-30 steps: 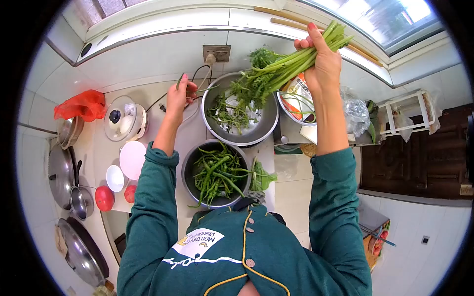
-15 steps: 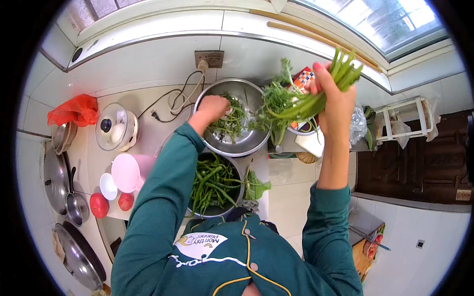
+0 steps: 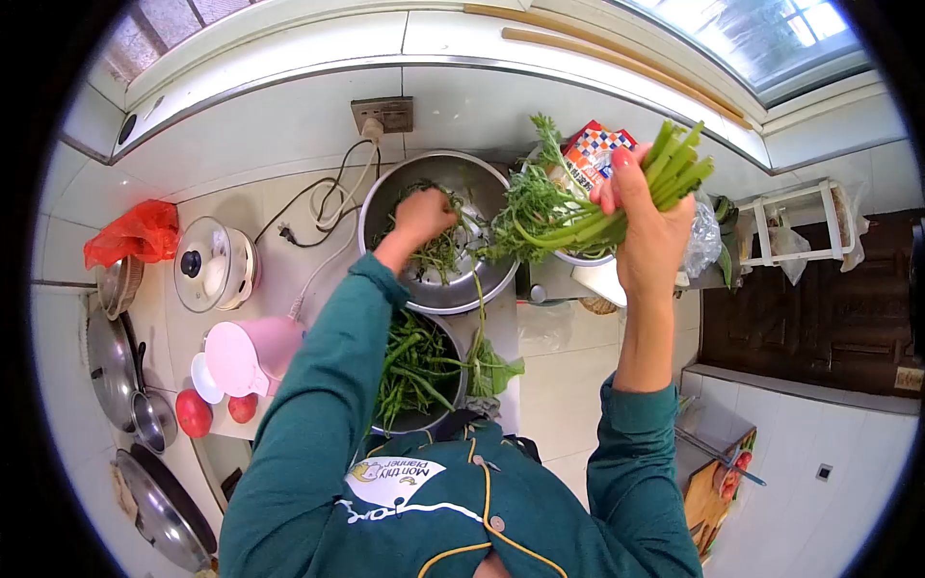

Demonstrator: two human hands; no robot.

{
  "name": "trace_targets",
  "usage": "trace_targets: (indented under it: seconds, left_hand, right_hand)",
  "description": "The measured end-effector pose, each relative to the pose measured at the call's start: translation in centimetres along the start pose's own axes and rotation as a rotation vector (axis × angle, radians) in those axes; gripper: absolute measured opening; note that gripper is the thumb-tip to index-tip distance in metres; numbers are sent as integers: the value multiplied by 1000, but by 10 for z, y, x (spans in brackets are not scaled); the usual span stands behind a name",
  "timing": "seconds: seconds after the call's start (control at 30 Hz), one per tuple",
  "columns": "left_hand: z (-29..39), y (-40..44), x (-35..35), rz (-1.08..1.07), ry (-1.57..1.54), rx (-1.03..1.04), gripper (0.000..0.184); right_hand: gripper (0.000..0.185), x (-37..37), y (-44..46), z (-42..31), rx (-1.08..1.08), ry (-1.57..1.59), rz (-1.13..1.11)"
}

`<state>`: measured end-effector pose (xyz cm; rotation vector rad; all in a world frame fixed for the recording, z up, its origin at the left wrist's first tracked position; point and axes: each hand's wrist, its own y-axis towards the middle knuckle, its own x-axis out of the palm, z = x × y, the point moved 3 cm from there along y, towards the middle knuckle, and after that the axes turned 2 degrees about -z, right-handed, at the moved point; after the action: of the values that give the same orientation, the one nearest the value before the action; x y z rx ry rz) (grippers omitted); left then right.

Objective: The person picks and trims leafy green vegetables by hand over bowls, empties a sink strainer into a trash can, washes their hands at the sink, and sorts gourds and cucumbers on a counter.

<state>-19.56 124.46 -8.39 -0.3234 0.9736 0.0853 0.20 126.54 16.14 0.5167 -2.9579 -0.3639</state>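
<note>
My right hand (image 3: pixel 650 207) is wrapped round a bunch of leafy green stalks (image 3: pixel 578 226), its thick stems pointing up right and its leaves hanging by the rim of a metal basin (image 3: pixel 438 302). Inside that basin, my left hand (image 3: pixel 424 220) is closed among loose green sprigs (image 3: pixel 438 255); what its fingers grip is hidden. Nearer my body stands a second bowl of long green peppers (image 3: pixel 414 371), partly covered by my left sleeve. A large leaf (image 3: pixel 493 369) lies to the right of the peppers.
On the left are a pink jug (image 3: pixel 252 352), a white bowl (image 3: pixel 204 378), two tomatoes (image 3: pixel 194 413), a lidded cooker (image 3: pixel 214 265) and pans (image 3: pixel 152 421). A power cord (image 3: pixel 332 197) runs behind. A red-and-white packet (image 3: pixel 595 154) and white rack (image 3: pixel 790 226) are on the right.
My left hand has moved right, from beside the basin down into its sprigs, and closed. My right hand has lowered with the bunch, tilting the stems upward.
</note>
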Motion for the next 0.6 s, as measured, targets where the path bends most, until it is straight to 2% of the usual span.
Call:
trace_targets:
  seconds: [0.07,0.17,0.2,0.27,0.3,0.37,0.43,0.5,0.57,0.6]
  left_hand:
    - [-8,3,-25,-4,-178,-57,31]
    - [-13,-15,-70,-13,-667,-136,31]
    - [-10,-24,-87,0,-662,-135,31]
    - [-4,-42,-108,-127,-1263,-221,24]
    - [-2,-48,-115,-113,-1261,-217,24]
    - [11,-60,-124,-233,-1664,-99,19]
    - [21,-72,-131,-294,-1752,-86,18]
    - [30,-80,-136,-291,-1896,53,19]
    - [32,-81,-138,-268,-1928,84,20]
    - [34,-81,-140,-188,-1974,147,20]
  right_hand:
    - [13,3,1,9,10,-16,-7]
    - [17,12,4,29,-10,-168,-110]
    - [19,16,4,40,-16,-185,-146]
    - [23,28,2,53,-47,-246,-239]
    - [25,34,0,60,-61,-240,-259]
    - [28,41,0,83,-132,-398,-318]
    - [27,52,-4,85,-200,-472,-328]
    - [25,58,-3,101,-160,-500,-408]
    - [23,58,-6,104,-112,-533,-395]
    - [23,58,-6,105,21,-378,-382]
